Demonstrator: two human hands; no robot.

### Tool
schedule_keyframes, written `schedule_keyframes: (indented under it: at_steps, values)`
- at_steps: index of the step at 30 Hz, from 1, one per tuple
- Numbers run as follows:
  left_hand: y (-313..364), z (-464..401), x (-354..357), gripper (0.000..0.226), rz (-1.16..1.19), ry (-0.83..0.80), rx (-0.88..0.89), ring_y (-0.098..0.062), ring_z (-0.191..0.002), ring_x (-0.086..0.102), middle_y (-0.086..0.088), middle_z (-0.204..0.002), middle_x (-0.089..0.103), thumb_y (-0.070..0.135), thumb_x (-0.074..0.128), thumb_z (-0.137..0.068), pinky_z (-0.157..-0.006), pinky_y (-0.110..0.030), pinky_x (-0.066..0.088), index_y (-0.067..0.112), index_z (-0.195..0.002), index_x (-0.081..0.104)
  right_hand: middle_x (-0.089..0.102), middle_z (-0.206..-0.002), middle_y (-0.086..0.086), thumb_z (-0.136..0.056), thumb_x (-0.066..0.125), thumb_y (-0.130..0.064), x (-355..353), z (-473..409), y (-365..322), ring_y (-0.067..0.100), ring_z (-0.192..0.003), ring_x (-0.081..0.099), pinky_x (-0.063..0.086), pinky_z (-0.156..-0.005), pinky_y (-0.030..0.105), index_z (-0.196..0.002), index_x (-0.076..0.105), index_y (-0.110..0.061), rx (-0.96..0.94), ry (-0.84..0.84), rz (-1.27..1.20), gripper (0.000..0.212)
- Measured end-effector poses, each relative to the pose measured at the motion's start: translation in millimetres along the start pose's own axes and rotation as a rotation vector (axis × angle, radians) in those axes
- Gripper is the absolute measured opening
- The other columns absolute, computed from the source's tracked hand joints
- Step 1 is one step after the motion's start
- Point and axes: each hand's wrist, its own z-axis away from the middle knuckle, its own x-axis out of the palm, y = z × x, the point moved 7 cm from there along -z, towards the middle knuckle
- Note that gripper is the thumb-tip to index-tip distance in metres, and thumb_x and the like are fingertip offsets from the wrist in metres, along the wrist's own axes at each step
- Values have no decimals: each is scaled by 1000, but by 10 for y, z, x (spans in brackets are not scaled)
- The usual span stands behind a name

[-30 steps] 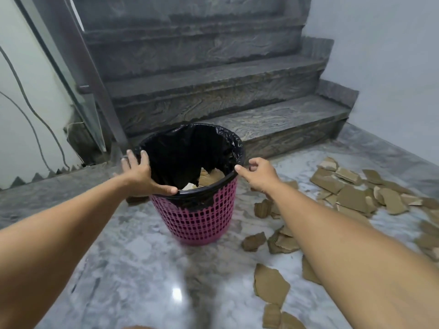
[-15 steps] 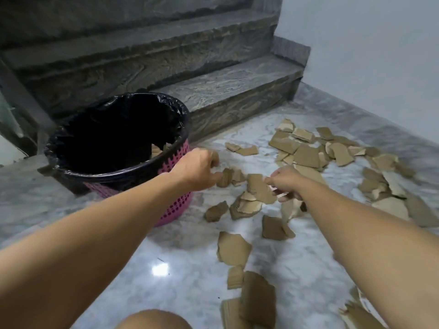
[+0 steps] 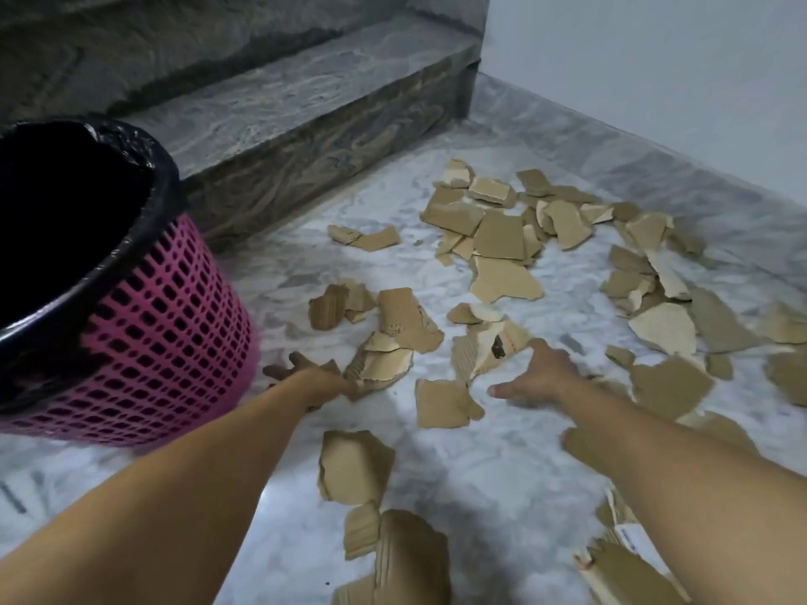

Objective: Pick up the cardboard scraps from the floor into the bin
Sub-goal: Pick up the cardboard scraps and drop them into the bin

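Several torn brown cardboard scraps lie spread over the grey marble floor, most thickly at the far right [image 3: 498, 238]. A pink lattice bin [image 3: 166, 334] with a black liner stands at the left; its inside is dark. My left hand [image 3: 314, 379] is down at the floor just right of the bin, fingers stretched out, touching the edge of a small stack of scraps [image 3: 386, 364]. My right hand [image 3: 537, 371] is spread flat, its fingertips on a crumpled scrap with a dark mark [image 3: 489, 342]. Neither hand holds anything.
A dark stone stair step [image 3: 305, 102] runs behind the bin and the scraps. A white wall [image 3: 655, 80] with a grey stone skirting bounds the floor on the right. More scraps [image 3: 353, 465] lie between my forearms and near the bottom edge.
Both hands left the bin's rim, moved right and dropped to the scraps on the floor. The view swung right and down, so the bin now sits at the left edge.
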Motion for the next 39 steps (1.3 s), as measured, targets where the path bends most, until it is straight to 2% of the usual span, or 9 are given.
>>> schedule_keyframes:
  at_steps: [3,6,14,19,24,28,31,35,39]
  values:
    - [236,-54,121,147,-177,53,154,-41,-142,-26,-14,-147,-45,59,83,-58,-117,-58,4,28,-146,-31,-1,-161,11,-53,87,-56,72,-188,-165,34,-149,2,26,-115,49,-155,1,-20,-139,-9,164,138]
    - [531,-250,163,155,-386,78,399,-35,-136,-39,-7,-143,-51,53,90,-48,-111,-63,-7,38,-142,-33,-31,-158,3,-47,90,-57,133,-409,-394,34,-146,-22,16,-116,60,-152,-18,-31,-216,-77,277,153]
    - [1032,-709,-93,155,-551,51,495,-35,-137,-38,1,-139,-56,61,88,-41,-110,-66,-5,45,-143,-27,-43,-151,5,-38,90,-61,395,-623,-805,49,-140,-27,15,-109,73,-144,-29,-43,-254,-230,457,161]
    - [962,-726,104,152,-638,1,489,-37,-141,-31,1,-153,-38,59,89,-38,-111,-68,3,51,-143,-22,-29,-156,7,-41,92,-56,628,-453,-843,49,-143,-17,29,-98,76,-148,-16,-41,-228,-158,555,153]
    - [967,-431,192,107,-575,165,621,-30,-130,22,1,-139,20,50,85,-45,-98,-50,38,46,-135,27,22,-141,8,-52,90,-47,612,-250,-920,35,-132,23,50,-90,50,-139,26,-27,-258,-29,576,110]
    - [956,-225,288,93,-510,149,660,-27,-128,26,-1,-137,29,47,76,-67,-95,-52,39,39,-142,20,28,-132,9,-52,93,-38,629,-170,-967,33,-126,31,51,-88,48,-138,24,-22,-218,-55,521,111]
    - [907,-182,299,116,-505,104,695,-27,-135,20,-1,-146,16,45,78,-66,-101,-54,36,36,-150,-2,22,-130,10,-44,96,-34,571,-158,-1003,35,-125,31,51,-87,54,-135,19,-22,-162,-46,515,120]
    - [770,-254,241,127,-417,81,597,-27,-146,-6,9,-156,-14,70,77,-52,-112,-59,22,35,-149,3,17,-141,13,-40,96,-41,489,-244,-1196,39,-131,28,48,-92,56,-142,13,-24,-204,-42,583,133]
    - [484,-288,295,131,-418,70,388,-35,-139,-36,1,-151,-40,80,69,-50,-105,-76,1,44,-148,-10,-25,-158,5,-39,95,-50,527,-417,-1502,43,-145,-15,29,-102,73,-148,-14,-38,-272,-123,593,155]
